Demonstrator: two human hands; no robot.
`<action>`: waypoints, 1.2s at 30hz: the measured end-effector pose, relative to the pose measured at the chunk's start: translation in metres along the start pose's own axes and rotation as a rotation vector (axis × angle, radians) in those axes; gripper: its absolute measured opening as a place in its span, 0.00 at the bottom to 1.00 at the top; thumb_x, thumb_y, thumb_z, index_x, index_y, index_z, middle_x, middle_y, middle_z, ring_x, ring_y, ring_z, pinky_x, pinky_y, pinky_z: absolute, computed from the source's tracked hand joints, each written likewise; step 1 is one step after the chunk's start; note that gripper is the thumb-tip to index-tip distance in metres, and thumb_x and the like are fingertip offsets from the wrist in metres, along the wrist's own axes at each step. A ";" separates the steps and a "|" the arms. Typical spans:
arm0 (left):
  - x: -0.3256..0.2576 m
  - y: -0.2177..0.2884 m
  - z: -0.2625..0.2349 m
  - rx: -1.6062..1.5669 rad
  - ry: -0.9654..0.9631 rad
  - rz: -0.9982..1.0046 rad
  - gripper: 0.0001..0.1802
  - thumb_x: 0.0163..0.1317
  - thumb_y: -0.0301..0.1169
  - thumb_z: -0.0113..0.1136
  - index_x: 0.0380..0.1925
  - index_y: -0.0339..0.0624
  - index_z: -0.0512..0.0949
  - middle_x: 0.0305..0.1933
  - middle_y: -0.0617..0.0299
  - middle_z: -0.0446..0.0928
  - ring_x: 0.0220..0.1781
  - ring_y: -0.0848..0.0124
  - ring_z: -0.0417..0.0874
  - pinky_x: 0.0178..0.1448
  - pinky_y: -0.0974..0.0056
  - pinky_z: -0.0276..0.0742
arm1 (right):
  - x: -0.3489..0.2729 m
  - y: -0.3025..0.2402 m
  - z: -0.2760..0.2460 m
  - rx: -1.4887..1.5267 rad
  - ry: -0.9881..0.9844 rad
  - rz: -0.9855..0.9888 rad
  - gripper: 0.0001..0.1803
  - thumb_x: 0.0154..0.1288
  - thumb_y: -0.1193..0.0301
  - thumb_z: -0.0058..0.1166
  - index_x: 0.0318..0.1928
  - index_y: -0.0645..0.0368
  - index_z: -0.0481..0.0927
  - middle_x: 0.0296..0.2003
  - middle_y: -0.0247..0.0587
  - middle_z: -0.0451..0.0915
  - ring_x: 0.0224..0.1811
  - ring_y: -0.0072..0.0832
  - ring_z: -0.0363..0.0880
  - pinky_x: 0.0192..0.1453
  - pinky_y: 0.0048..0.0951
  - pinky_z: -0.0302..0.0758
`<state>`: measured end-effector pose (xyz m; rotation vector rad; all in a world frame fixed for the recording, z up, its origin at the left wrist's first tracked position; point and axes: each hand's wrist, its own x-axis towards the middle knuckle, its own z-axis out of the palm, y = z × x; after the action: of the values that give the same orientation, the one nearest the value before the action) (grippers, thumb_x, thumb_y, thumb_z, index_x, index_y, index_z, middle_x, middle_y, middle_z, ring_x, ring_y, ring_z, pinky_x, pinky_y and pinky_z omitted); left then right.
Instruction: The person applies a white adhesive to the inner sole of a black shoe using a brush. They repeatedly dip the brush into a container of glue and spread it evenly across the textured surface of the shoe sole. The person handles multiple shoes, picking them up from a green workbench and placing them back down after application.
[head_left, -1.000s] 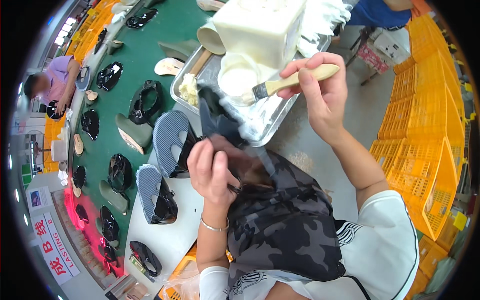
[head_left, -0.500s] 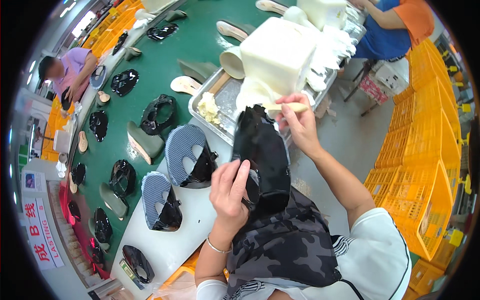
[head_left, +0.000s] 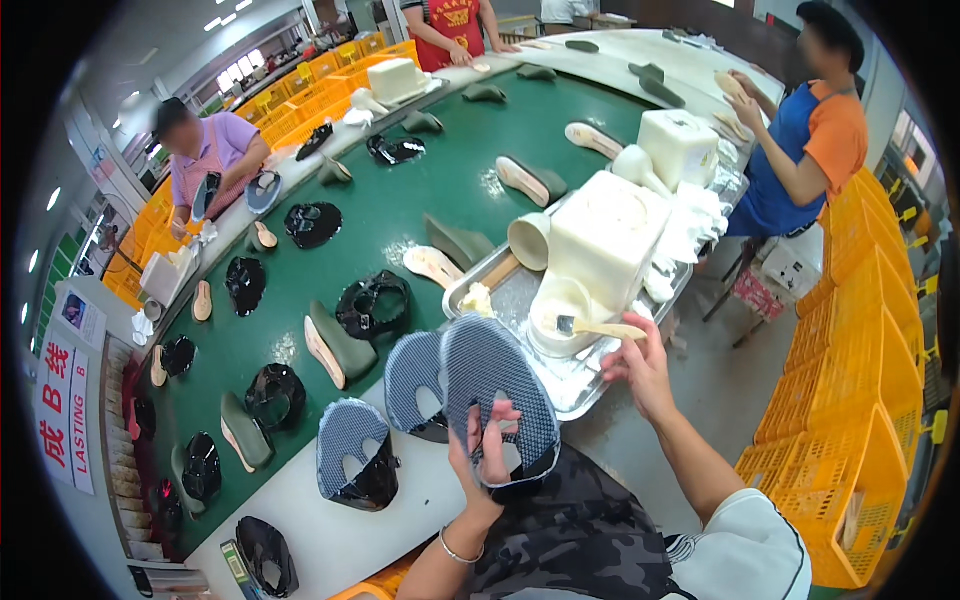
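My left hand (head_left: pixel 482 462) holds up a shoe upper (head_left: pixel 492 365), its grey-blue textured lining facing me and my fingers showing through its opening. In my right hand (head_left: pixel 642 372) is a small brush (head_left: pixel 608 329) with a pale wooden handle, pinched near the handle's end with the other fingers loose. The bristles are at the mouth of a cream-coloured pot (head_left: pixel 547 300); whether they touch its inside I cannot tell. That pot is on a metal tray (head_left: pixel 578 400), against a big whitish block-shaped container (head_left: pixel 607 235).
Two similar uppers (head_left: pixel 357 450) lie on the white ledge left of my hand. Black uppers (head_left: pixel 374 304) and green lasts with pale soles (head_left: pixel 340 345) stand on the green table (head_left: pixel 430 200). Yellow crates (head_left: pixel 830 440) line the right. Co-workers (head_left: pixel 810 130) sit across and beside.
The upper has turned from its glossy black side to its textured lining. My right hand has brought the brush away from the upper to the pot. The view has tilted up.
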<state>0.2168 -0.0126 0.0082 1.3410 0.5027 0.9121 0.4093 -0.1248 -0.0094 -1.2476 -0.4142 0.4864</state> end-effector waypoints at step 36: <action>0.019 -0.058 -0.037 0.436 -0.573 0.312 0.11 0.54 0.25 0.55 0.38 0.36 0.75 0.35 0.50 0.77 0.32 0.54 0.78 0.37 0.60 0.74 | 0.246 0.046 0.192 -1.397 0.002 -0.356 0.14 0.55 0.64 0.56 0.38 0.61 0.75 0.40 0.55 0.77 0.44 0.50 0.76 0.47 0.44 0.73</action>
<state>0.2148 0.0260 -0.0513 2.0315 0.0399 0.6332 0.5016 0.1759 0.0063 -2.4283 -1.0360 -0.2154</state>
